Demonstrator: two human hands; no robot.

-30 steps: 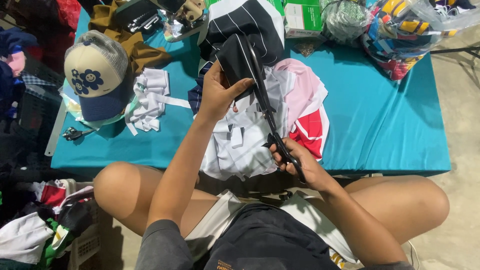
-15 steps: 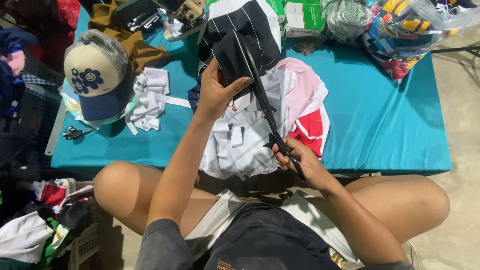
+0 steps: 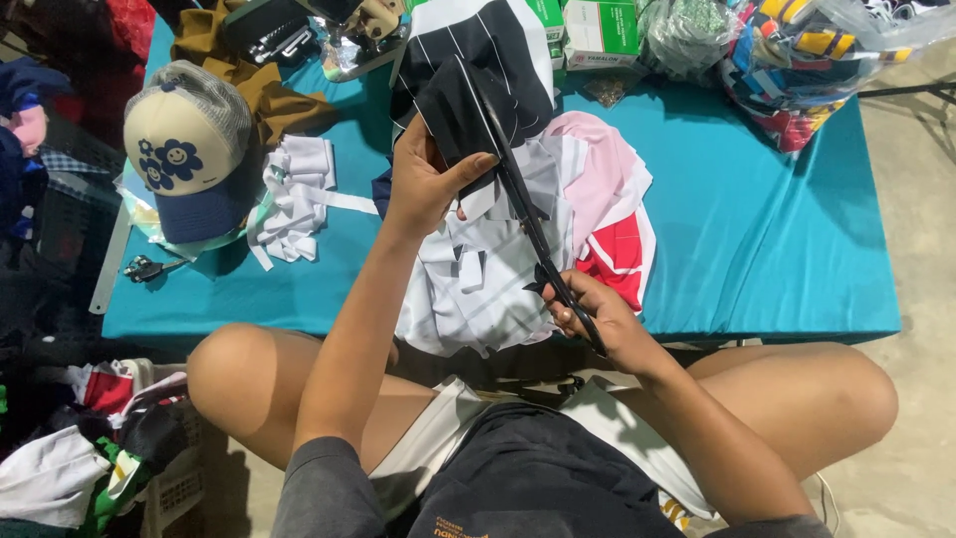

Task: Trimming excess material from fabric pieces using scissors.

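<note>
The left hand (image 3: 423, 184) is clamped on a piece of black fabric (image 3: 460, 108), thumb over its lower edge, holding it up above the teal table (image 3: 757, 229). The right hand (image 3: 597, 319) is closed around the handles of long black scissors (image 3: 528, 219), whose blades run up from the table's near edge to the black fabric; whether the blades are parted cannot be told. Beneath both hands, on the table, lies a heap of white cut fabric (image 3: 478, 289) with pink and red cloth (image 3: 607, 214) just beside it. A black striped garment (image 3: 498, 40) lies at the table's far edge, behind the held piece. Toward the table's left end sit a cap with a flower design (image 3: 184, 139) and a pile of white strips (image 3: 294, 194).
</note>
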